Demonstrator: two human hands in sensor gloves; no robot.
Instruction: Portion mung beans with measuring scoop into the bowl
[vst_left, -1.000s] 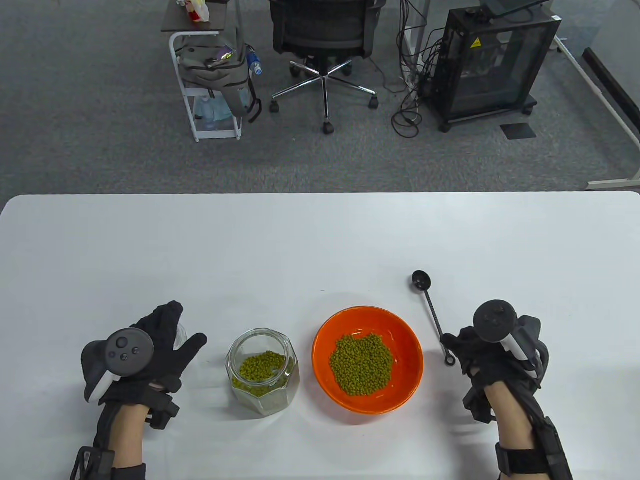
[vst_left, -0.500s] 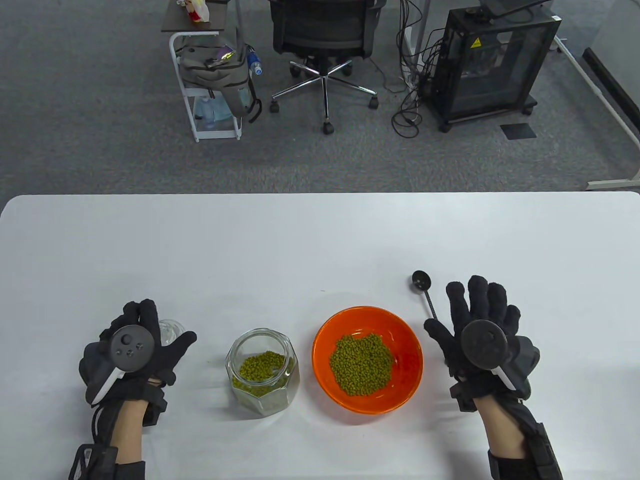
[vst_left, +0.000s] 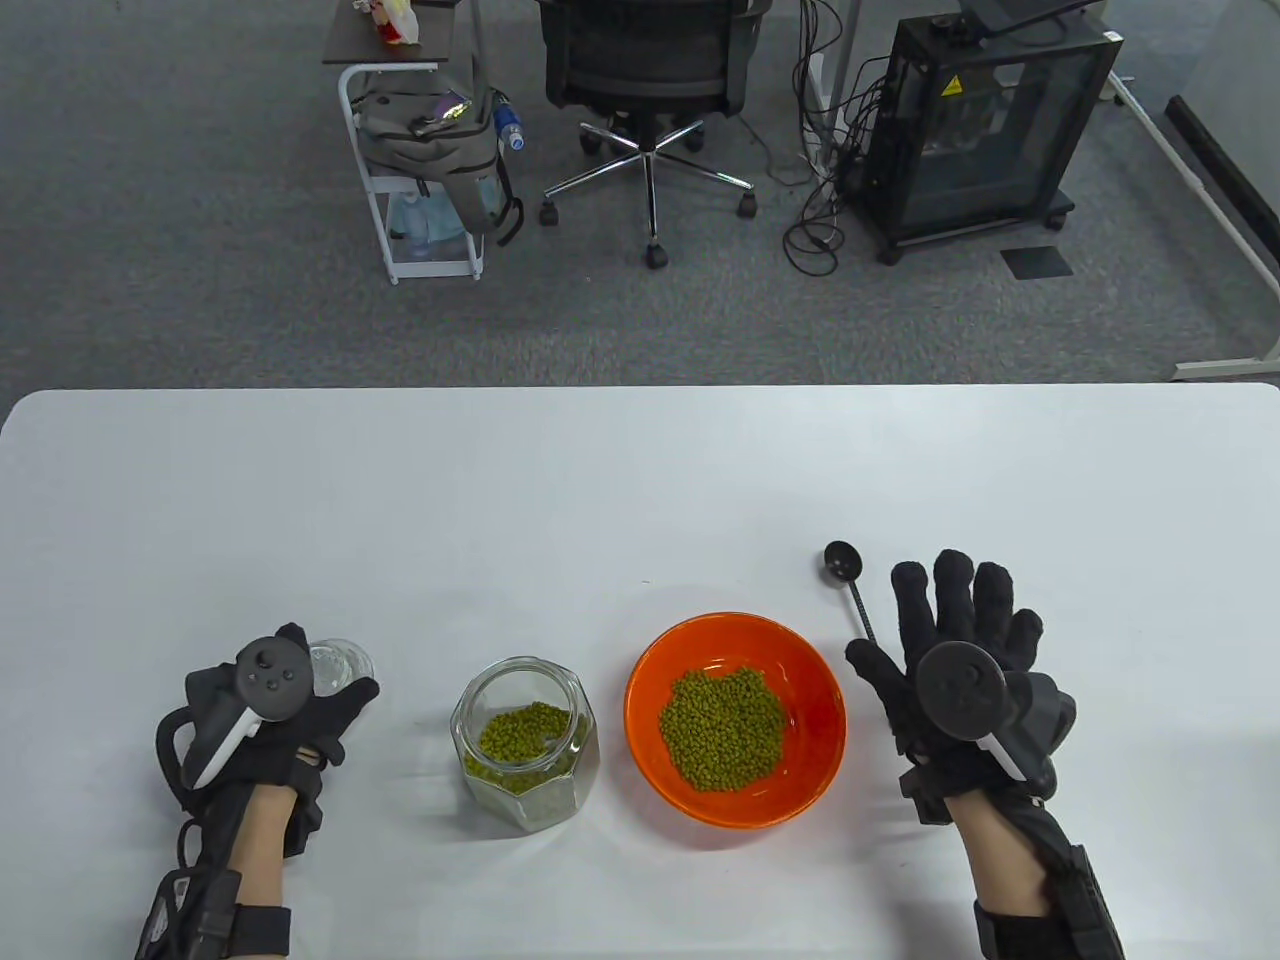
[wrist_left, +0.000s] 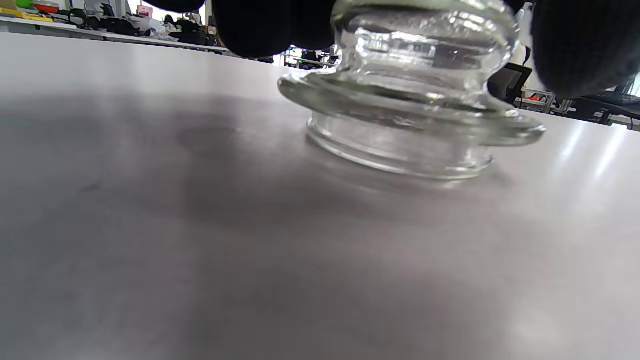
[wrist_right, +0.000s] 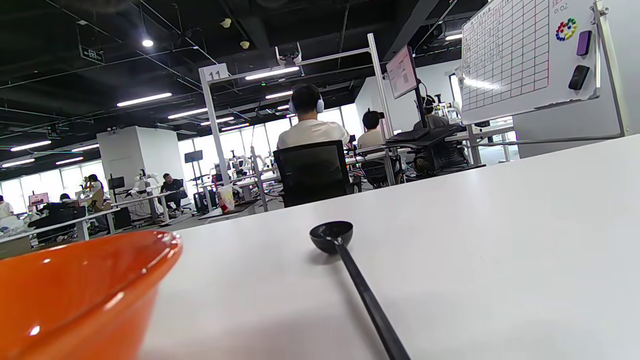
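Note:
The orange bowl (vst_left: 648, 668) holds a pile of mung beans (vst_left: 722, 728). To its left stands an open glass jar (vst_left: 525, 745) with beans in its bottom. The black measuring scoop (vst_left: 843, 561) lies on the table right of the bowl, and its handle runs under my right hand (vst_left: 960, 625), which lies flat with fingers spread. The right wrist view shows the scoop (wrist_right: 331, 235) resting empty beside the bowl's wall (wrist_right: 85, 295). My left hand (vst_left: 305, 700) curls over the glass lid (vst_left: 345, 660). In the left wrist view its fingers (wrist_left: 270, 25) grip the knob of the lid (wrist_left: 410, 100), which rests on the table.
The white table (vst_left: 640, 470) reaches far beyond the objects. Past its far edge stand an office chair (vst_left: 650, 90), a small cart with a bag (vst_left: 425, 130) and a black cabinet (vst_left: 985, 120).
My right hand let go of the scoop's handle end and spread flat over it. My left hand sank toward me and curled round the glass lid.

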